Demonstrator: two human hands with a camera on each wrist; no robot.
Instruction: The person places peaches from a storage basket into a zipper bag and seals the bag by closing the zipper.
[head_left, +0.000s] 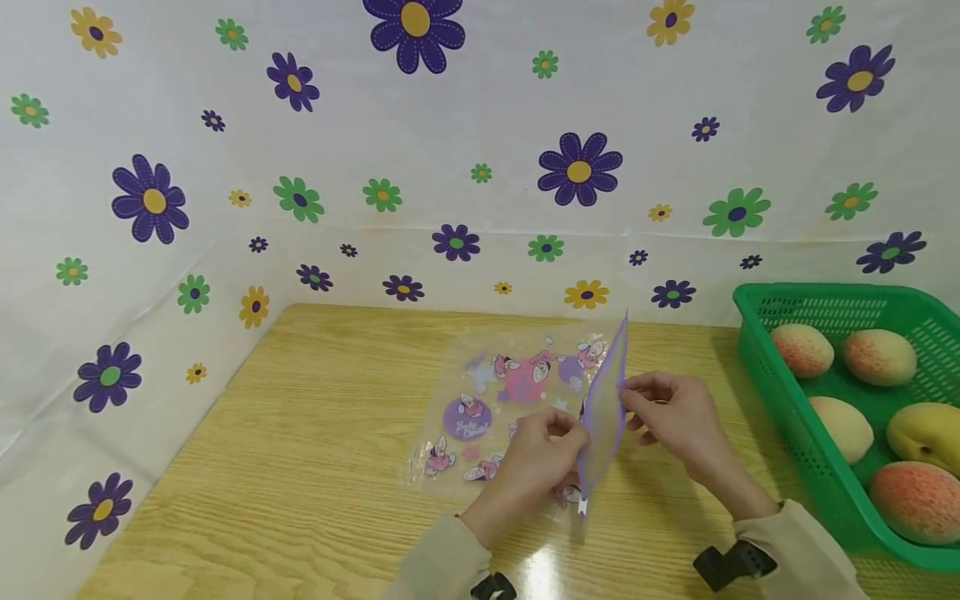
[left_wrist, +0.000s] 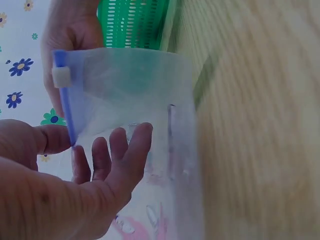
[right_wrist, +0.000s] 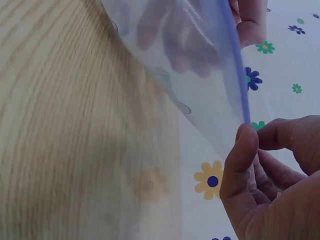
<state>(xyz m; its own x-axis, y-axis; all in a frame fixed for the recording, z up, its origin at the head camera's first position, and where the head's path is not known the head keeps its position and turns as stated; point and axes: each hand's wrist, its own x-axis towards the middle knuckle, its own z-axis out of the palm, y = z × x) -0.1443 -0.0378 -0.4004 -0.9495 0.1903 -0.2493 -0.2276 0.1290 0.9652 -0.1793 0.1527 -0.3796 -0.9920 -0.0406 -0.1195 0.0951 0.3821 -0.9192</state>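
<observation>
A clear zip bag (head_left: 468, 392) printed with pink cartoon figures lies on the table, its purple-edged mouth raised and spread apart toward the right. My left hand (head_left: 542, 454) pinches one side of that mouth between thumb and forefinger, the other fingers spread behind the film in the left wrist view. The opposite side is pinched by my right hand (head_left: 678, 421), thumb against forefinger on the purple edge in the right wrist view. A white zip slider (left_wrist: 62, 77) sits at the near end of the edge.
At the right stands a green basket (head_left: 795, 467) holding several peaches (head_left: 879, 357) and a yellow fruit (head_left: 926, 435). Wood-grain table (head_left: 300, 433) spreads to the left. A white flower-printed cloth (head_left: 480, 108) hangs behind and along the left side.
</observation>
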